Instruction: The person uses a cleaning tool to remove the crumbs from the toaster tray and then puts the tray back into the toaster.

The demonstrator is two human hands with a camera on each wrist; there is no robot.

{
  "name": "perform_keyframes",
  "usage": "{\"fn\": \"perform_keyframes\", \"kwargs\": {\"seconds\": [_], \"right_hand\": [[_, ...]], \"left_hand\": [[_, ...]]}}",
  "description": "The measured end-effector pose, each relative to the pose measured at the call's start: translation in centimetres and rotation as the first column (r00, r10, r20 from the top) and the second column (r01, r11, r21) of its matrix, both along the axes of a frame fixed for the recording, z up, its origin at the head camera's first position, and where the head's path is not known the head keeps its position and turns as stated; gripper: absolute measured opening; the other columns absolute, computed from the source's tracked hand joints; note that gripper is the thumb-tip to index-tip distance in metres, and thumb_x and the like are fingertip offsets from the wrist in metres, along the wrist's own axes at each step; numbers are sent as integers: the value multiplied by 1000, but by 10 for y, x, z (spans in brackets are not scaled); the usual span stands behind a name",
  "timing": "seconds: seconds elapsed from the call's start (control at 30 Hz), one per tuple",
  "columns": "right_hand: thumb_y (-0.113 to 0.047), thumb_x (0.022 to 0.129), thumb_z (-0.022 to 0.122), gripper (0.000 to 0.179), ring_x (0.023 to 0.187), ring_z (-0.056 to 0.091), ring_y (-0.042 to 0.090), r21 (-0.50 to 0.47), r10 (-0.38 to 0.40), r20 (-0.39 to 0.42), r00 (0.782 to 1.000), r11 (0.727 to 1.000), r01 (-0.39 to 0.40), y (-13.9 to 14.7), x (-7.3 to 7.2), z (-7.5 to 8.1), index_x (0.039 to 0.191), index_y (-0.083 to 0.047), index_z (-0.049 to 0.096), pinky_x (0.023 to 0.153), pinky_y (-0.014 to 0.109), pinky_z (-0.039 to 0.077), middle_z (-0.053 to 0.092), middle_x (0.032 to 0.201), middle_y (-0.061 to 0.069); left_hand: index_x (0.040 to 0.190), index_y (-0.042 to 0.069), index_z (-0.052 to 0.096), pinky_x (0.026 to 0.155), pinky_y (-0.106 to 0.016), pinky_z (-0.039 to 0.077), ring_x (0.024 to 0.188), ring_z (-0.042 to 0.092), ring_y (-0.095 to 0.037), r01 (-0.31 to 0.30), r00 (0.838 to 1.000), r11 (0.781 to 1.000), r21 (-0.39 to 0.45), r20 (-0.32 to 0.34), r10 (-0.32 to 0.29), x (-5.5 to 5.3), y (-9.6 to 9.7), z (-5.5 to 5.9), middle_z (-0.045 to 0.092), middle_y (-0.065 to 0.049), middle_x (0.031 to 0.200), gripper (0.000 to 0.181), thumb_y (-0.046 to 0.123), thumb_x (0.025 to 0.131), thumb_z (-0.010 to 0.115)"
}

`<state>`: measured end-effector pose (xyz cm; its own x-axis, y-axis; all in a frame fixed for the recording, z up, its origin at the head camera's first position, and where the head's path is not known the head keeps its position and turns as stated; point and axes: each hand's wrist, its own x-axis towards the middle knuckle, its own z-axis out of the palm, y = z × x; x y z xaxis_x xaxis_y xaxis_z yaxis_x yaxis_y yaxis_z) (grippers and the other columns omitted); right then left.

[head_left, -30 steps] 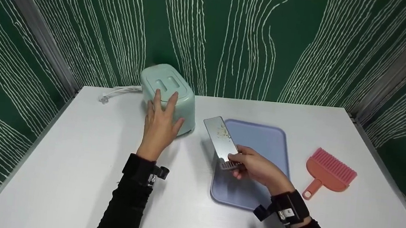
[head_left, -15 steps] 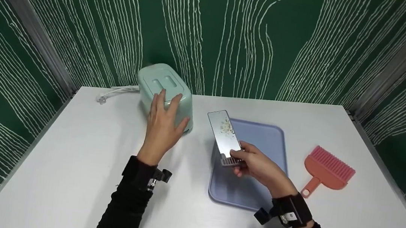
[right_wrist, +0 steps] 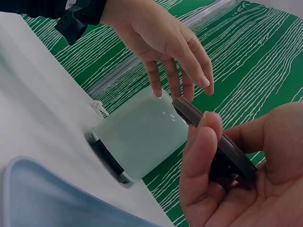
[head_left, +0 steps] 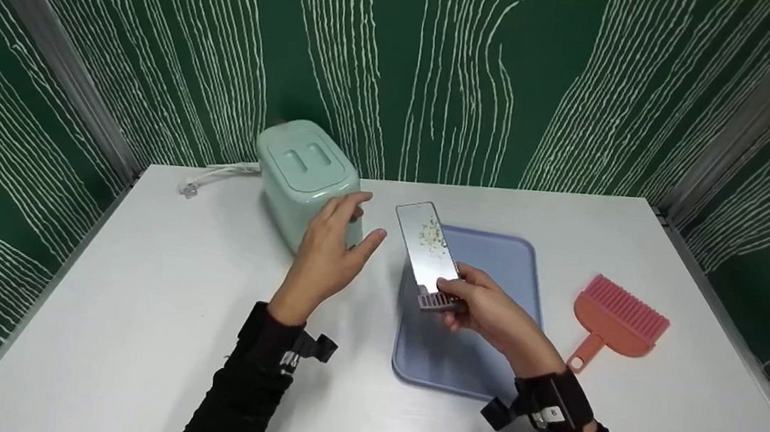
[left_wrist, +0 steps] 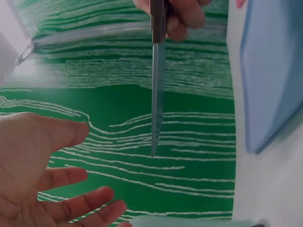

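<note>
My right hand [head_left: 499, 317] grips a metal crumb tray [head_left: 419, 227] by its dark slotted end, thumb on top. Pale crumbs [head_left: 433, 237] lie scattered toward the tray's far half. In the left wrist view the crumb tray [left_wrist: 157, 90] appears edge-on as a thin blade shape. A mint-green toaster [head_left: 308, 161] stands at the back left with its top slots covered by a lid. My left hand [head_left: 329, 257], fingers loose and holding nothing, hovers in front of the toaster's near end, between it and the crumb tray. The right wrist view shows the toaster's end [right_wrist: 142, 132] behind both hands.
A blue flat tray [head_left: 445, 362] lies on the white table [head_left: 143, 334] under my right hand. Further right rests an orange-pink brush [head_left: 621, 316] with its bristles pointing away. A white power cord [head_left: 225, 170] with a plug trails left from the toaster. Green walls enclose the table.
My left hand has come off the toaster's top and moved right and toward me. My right hand has tilted the crumb tray slightly, its far end shifting right and up in view.
</note>
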<state>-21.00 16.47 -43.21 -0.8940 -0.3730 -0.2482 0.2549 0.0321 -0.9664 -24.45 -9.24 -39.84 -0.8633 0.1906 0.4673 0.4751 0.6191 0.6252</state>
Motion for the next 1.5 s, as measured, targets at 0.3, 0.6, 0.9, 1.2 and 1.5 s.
{"fn": "perform_keyframes", "kwargs": {"seconds": [0.3,0.6,0.9,1.2,1.5], "right_hand": [[-20,112,48,37,61,50,4,12,-58,-37,998,998,58,-2,4,6,141,2,43,57,21,37,66,85,-5],[-22,112,48,41,65,47,7,43,-111,-35,993,993,113,-4,5,8,146,0,44,55,19,33,61,85,-5],[-24,112,47,40,75,44,11,64,-154,-58,986,985,158,-8,7,12,145,-2,46,61,22,34,56,87,-5],[-26,113,46,39,81,43,11,104,-200,-92,975,972,209,-12,9,13,144,-3,47,69,26,34,52,88,-6],[-26,113,44,46,88,44,14,155,-229,-105,968,958,243,-19,11,9,151,-1,43,77,30,35,53,92,-4]], "left_hand": [[146,9,61,91,-44,61,93,73,-23,163,951,980,112,246,-186,0,8,-6,72,-9,98,48,31,104,71],[147,11,59,70,-33,67,87,77,-27,209,831,934,288,451,-325,2,18,-11,71,-11,98,45,31,108,67],[149,10,55,70,-36,68,92,79,-34,201,726,875,440,533,-434,7,26,-16,73,-17,97,48,35,110,62],[147,10,53,70,-38,69,84,77,-23,167,644,819,549,568,-513,9,37,-22,73,-9,93,42,35,113,56],[137,9,54,74,-40,69,80,78,-22,114,583,770,628,585,-564,15,50,-31,77,-15,105,33,34,115,50]]}}
